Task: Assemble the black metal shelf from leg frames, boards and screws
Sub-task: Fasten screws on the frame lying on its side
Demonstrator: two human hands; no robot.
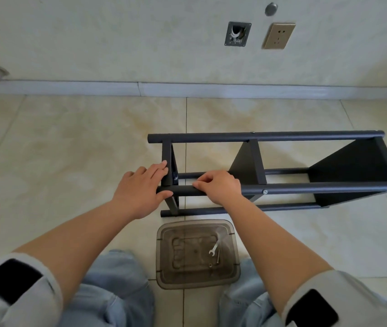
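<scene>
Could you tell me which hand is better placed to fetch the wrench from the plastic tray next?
Probably the right hand. The wrench lies on the tray's right side, below that forearm. The left hand braces the shelf's end crossbar and could steady it.

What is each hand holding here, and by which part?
Right hand grips the shelf by its near upper tube; left hand rests open on its end.

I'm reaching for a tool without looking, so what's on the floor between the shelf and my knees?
In the head view, a smoky plastic lid lies between the shelf and your knees, carrying a small wrench.
</scene>
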